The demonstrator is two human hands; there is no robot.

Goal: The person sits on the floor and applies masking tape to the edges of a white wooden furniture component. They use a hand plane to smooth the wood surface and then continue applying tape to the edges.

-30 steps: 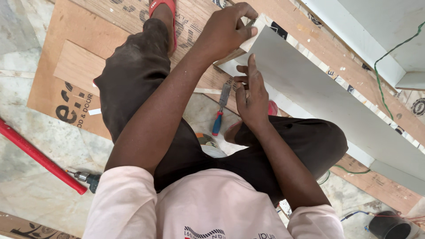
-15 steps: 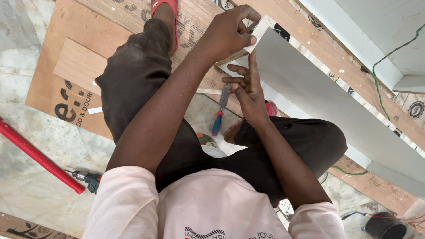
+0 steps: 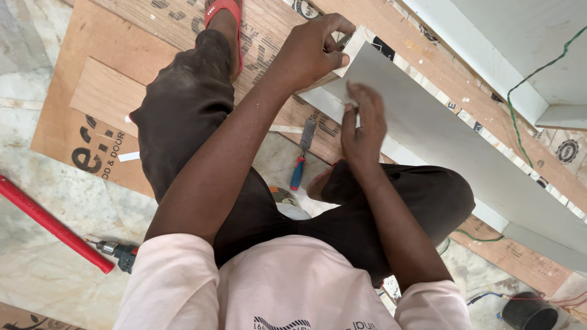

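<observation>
A long grey panel [image 3: 440, 140] lies slanted across brown boards in front of my crossed legs. My left hand [image 3: 309, 52] is closed around the panel's near corner, thumb and fingers pinched at its end. My right hand [image 3: 364, 125] rests with its fingers stretched out on the panel's lower edge, just below the left hand, and it looks slightly blurred. It holds nothing. A chisel with a blue and red handle [image 3: 301, 160] lies on the floor between my knees, under the right hand.
A red bar [image 3: 52, 223] and a drill [image 3: 119, 253] lie on the marble floor at left. A brown cardboard sheet [image 3: 92, 98] covers the floor under my left leg. A white board [image 3: 520, 43] with a green wire [image 3: 520, 98] sits top right; a black cup [image 3: 529, 308] stands bottom right.
My right hand has slid up along the panel's lower edge toward the left hand. The left hand keeps its pinch on the corner.
</observation>
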